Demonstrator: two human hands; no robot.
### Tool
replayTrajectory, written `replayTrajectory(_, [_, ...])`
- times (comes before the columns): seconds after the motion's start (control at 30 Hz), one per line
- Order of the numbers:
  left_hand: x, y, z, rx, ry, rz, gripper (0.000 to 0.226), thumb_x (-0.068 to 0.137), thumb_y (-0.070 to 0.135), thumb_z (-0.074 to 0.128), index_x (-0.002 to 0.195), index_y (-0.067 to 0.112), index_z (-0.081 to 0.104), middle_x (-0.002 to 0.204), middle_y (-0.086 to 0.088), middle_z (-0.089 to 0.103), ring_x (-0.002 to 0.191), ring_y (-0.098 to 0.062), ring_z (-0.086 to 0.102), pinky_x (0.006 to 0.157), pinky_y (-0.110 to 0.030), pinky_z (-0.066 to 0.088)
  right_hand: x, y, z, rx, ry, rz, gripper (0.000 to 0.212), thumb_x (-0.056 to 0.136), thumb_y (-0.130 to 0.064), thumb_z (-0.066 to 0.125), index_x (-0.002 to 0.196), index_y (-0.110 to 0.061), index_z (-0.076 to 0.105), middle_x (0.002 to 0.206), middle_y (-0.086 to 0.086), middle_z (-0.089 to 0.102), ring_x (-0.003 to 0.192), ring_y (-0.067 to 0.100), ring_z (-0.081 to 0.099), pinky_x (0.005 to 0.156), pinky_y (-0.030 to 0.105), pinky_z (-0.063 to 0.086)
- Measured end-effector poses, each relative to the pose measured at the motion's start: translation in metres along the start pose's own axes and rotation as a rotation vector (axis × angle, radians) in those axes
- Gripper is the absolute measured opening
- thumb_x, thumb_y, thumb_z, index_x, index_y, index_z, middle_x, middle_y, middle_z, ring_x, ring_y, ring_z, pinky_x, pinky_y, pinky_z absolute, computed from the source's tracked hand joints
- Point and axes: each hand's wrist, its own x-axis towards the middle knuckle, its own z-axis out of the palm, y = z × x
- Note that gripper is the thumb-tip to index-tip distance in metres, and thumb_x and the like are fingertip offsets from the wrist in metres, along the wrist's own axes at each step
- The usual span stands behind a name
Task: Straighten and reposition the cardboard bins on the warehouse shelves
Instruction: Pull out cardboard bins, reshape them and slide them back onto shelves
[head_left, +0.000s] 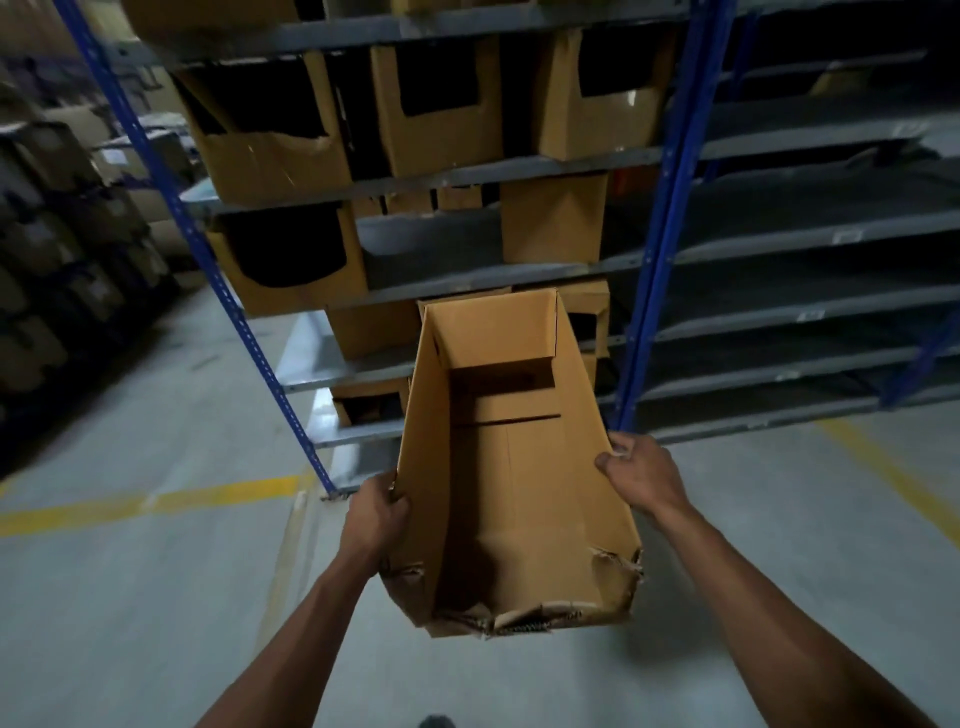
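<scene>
**Bin held off shelf**

Empty cardboard bin (511, 467) held over floor, in front of blue-framed shelving (657, 218). Left hand (376, 512) clamped on left wall, right hand (641, 470) on right wall. Near edge torn.

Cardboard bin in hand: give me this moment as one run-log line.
cardboard bin: empty, off shelf, near edge torn | left hand: grips left wall | right hand: grips right wall | shelves: ahead
</scene>
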Motion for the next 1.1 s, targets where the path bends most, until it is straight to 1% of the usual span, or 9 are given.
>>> replayTrajectory(0.07, [0.027,0.011,-0.011,-0.033,0.04,0.029,0.047,0.101,0.007,0.055,0.147,0.013,0.059,0.13,-0.013,0.072,0.108,-0.034,0.072,0.089,-0.044,0.061,0.028,-0.019,0.009,0.009,-0.002,-0.04,0.035,0.096,-0.031,0.063,0.13,-0.037,0.068,0.095,-0.008,0.075,0.087,0.014,0.07,0.086,0.039,0.056])
replayTrajectory(0.17, [0.077,0.022,-0.028,-0.1,0.092,0.074,0.049,0.104,0.01,0.055,0.152,0.015,0.054,0.137,-0.012,0.07,0.115,-0.035,0.071,0.097,-0.052,0.06,0.072,-0.053,0.023,0.062,0.027,-0.084,0.042,0.098,-0.029,0.063,0.14,-0.035,0.061,0.087,-0.013,0.073,0.084,0.01,0.069,0.086,0.037,0.055])
replayTrajectory(0.3, [0.139,0.043,-0.05,-0.184,0.131,0.095,0.049,0.107,0.012,0.056,0.155,0.015,0.05,0.142,-0.008,0.065,0.12,-0.033,0.067,0.101,-0.052,0.055,0.13,-0.107,0.04,0.186,0.058,-0.094,0.054,0.098,-0.024,0.066,0.15,-0.031,0.052,0.124,-0.004,0.074,0.111,0.014,0.068,0.102,0.04,0.052])
replayTrajectory(0.47, [0.215,0.058,-0.076,-0.279,0.163,0.106,0.043,0.107,0.012,0.057,0.151,0.013,0.055,0.141,-0.013,0.067,0.112,-0.03,0.067,0.099,-0.054,0.058,0.181,-0.155,0.055,0.482,0.021,-0.112,0.061,0.096,-0.014,0.071,0.152,-0.027,0.05,0.145,-0.002,0.061,0.118,0.007,0.063,0.079,0.021,0.047])
replayTrajectory(0.57, [0.246,0.069,-0.084,-0.321,0.166,0.059,0.05,0.107,0.011,0.057,0.156,0.015,0.05,0.144,-0.014,0.065,0.12,-0.036,0.068,0.1,-0.055,0.058,0.202,-0.157,0.06,0.665,-0.073,-0.12,0.069,0.091,-0.009,0.075,0.153,-0.028,0.049,0.148,-0.002,0.059,0.118,0.008,0.066,0.089,0.032,0.057])
replayTrajectory(0.67, [0.274,0.079,-0.089,-0.319,0.171,0.078,0.049,0.107,0.011,0.058,0.155,0.018,0.051,0.141,-0.012,0.067,0.115,-0.031,0.069,0.101,-0.055,0.058,0.226,-0.152,0.063,0.678,-0.088,-0.157,0.074,0.09,0.003,0.07,0.154,-0.026,0.048,0.151,-0.004,0.057,0.129,0.011,0.062,0.103,0.045,0.055])
replayTrajectory(0.8, [0.297,0.085,-0.082,-0.244,0.147,0.083,0.047,0.106,0.013,0.059,0.152,0.02,0.054,0.14,-0.01,0.068,0.12,-0.034,0.068,0.102,-0.06,0.056,0.25,-0.146,0.064,0.665,-0.081,-0.159,0.085,0.084,0.017,0.063,0.154,-0.029,0.047,0.151,-0.005,0.057,0.127,0.008,0.063,0.091,0.036,0.061])
replayTrajectory(0.97, [0.299,0.085,-0.058,-0.183,0.19,0.072,0.053,0.104,0.014,0.061,0.155,0.027,0.053,0.137,-0.006,0.071,0.116,-0.029,0.072,0.098,-0.055,0.06,0.267,-0.114,0.069,0.664,-0.087,-0.211,0.075,0.087,0.015,0.064,0.152,-0.022,0.051,0.15,-0.004,0.057,0.134,0.007,0.057,0.106,0.046,0.054])
replayTrajectory(1.1, [0.309,0.111,-0.05,-0.198,0.22,0.075,0.047,0.101,0.009,0.061,0.146,0.024,0.064,0.122,-0.002,0.077,0.103,-0.028,0.076,0.095,-0.053,0.062,0.295,-0.111,0.06,0.668,-0.076,-0.28,0.061,0.091,0.012,0.063,0.143,-0.019,0.06,0.142,0.0,0.064,0.129,0.014,0.063,0.105,0.045,0.055])
